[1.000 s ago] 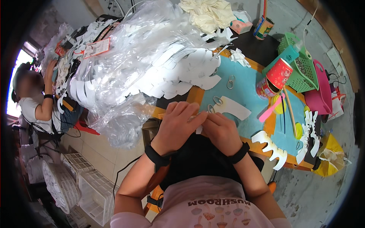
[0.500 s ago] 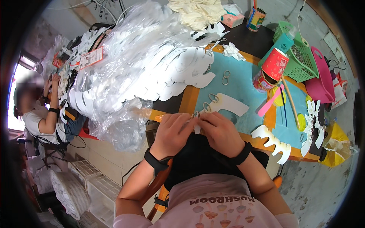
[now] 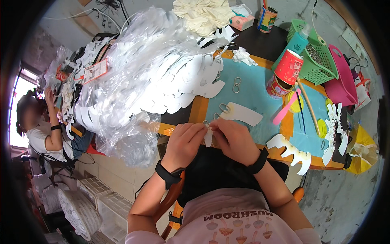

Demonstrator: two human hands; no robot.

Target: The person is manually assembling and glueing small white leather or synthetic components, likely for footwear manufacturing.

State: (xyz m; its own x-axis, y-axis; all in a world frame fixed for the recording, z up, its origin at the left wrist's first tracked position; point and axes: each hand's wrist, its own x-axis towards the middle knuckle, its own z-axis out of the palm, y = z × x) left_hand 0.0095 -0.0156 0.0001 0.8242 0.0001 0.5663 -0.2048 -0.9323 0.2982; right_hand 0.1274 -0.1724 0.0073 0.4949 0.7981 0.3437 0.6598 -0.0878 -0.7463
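My left hand (image 3: 182,143) is closed, thumb and fingertips pinching a small white strip (image 3: 208,138) that hangs down near the table's front edge. A metal ring (image 3: 205,123) shows at the strip's upper end. My right hand (image 3: 236,140) is also closed, its fingertips at the right side of the strip; what they grip is partly hidden. Just beyond my fingers, a curved white piece (image 3: 244,114) lies on the blue mat (image 3: 266,87) with a metal ring (image 3: 224,107) at its left end. Farther back lie two linked metal rings (image 3: 237,84).
Many white cut pieces (image 3: 183,77) lie heaped under clear plastic (image 3: 134,138) on the left. Right of me are a red tin (image 3: 289,67), a pink spatula (image 3: 286,107), a green basket (image 3: 325,69) and scalloped white pieces (image 3: 290,152). Another person (image 3: 44,130) sits far left.
My hands have drawn slightly apart, and more of the white strip shows between them. The view has shifted a little. The other person's raised hand has moved.
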